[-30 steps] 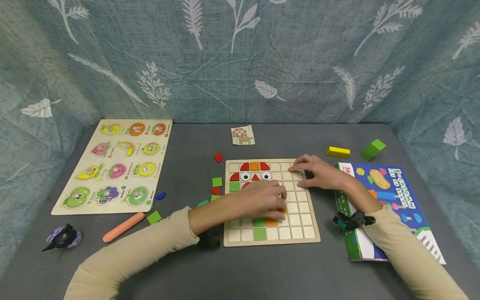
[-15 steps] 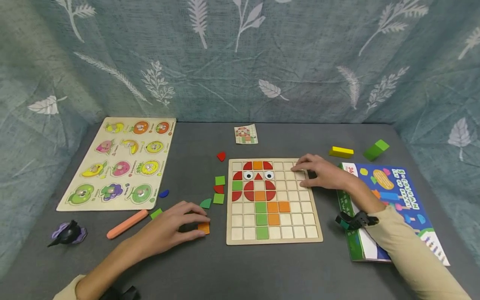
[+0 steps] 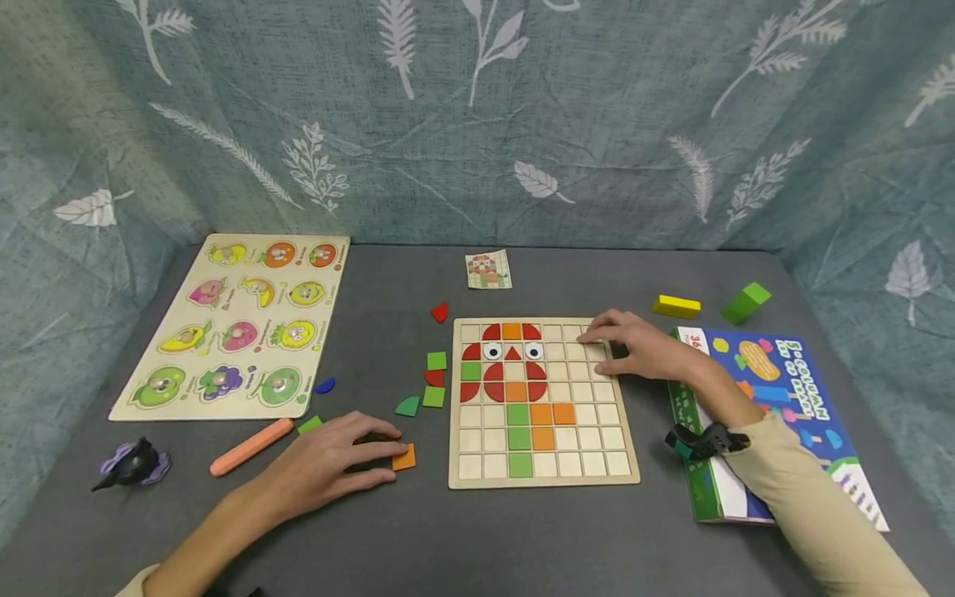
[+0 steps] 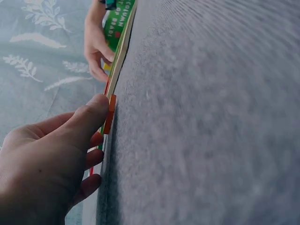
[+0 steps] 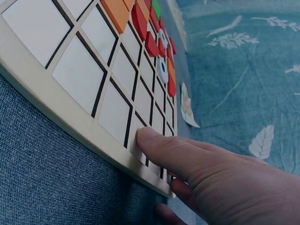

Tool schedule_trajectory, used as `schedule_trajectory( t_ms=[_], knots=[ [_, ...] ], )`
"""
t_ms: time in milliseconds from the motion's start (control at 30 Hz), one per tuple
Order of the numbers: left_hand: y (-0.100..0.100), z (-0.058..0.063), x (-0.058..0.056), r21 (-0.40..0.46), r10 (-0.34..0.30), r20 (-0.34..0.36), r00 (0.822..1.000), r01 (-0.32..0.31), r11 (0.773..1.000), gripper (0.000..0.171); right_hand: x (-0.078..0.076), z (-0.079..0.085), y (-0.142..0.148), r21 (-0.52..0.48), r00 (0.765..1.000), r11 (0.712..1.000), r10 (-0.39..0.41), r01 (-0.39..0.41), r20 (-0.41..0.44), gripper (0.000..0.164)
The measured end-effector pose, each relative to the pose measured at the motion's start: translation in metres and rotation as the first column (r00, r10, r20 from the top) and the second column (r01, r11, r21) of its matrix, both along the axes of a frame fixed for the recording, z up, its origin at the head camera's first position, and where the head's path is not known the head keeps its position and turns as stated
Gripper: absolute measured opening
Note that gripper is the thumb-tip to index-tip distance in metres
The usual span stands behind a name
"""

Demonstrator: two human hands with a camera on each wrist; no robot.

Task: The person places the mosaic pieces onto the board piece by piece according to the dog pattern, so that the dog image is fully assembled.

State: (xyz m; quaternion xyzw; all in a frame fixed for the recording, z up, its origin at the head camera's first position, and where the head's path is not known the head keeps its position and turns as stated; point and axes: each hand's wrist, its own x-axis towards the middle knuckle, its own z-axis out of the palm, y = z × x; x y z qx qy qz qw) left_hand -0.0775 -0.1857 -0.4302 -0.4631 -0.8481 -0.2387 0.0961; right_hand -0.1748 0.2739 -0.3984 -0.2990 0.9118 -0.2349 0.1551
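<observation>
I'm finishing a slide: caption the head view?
Left hand at a loose orange square, right hand on the partly tiled wooden grid board.

Grid board (image 3: 588, 439) smooth wood; tabletop (image 3: 537, 539) matt, woven; backdrop (image 3: 433, 149) creased cloth.

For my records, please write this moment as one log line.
left hand: at loose orange square | right hand: on grid board | grid board: partly filled

The left grip (image 3: 328, 463) partly hides a flat green piece (image 3: 309, 424); the bottom edge cuts the right beige cloth sleeve (image 3: 821, 493); on the pale paper card (image 3: 488, 269), details are too small.
</observation>
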Motion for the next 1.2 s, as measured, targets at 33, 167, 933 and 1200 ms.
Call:
schedule_trajectory(
  t_ms=[33, 167, 933, 1200],
  knots=[
    [0.000, -0.001, 0.000, -0.003, 0.003, -0.005, 1.000, -0.003, 1.000, 0.033, 0.000, 0.000, 0.000, 0.002, 1.000, 1.000, -0.001, 0.001, 0.004, 0.045],
    [0.000, -0.003, 0.000, -0.016, 0.003, -0.017, 1.000, -0.003, 1.000, 0.032, -0.001, -0.001, 0.000, -0.005, 1.000, 1.000, 0.003, -0.003, 0.008, 0.045],
    [0.133, 0.033, -0.025, -0.087, -0.289, -0.028, 0.957, 0.285, 0.954, 0.012, -0.001, -0.001, -0.002, -0.014, 1.000, 1.000, -0.002, 0.002, -0.001, 0.044],
    [0.198, 0.045, -0.039, -0.344, -0.334, 0.026, 0.942, 0.323, 0.882, 0.014, 0.000, 0.001, 0.001, -0.016, 1.000, 1.000, -0.002, 0.002, -0.015, 0.045]
  ],
)
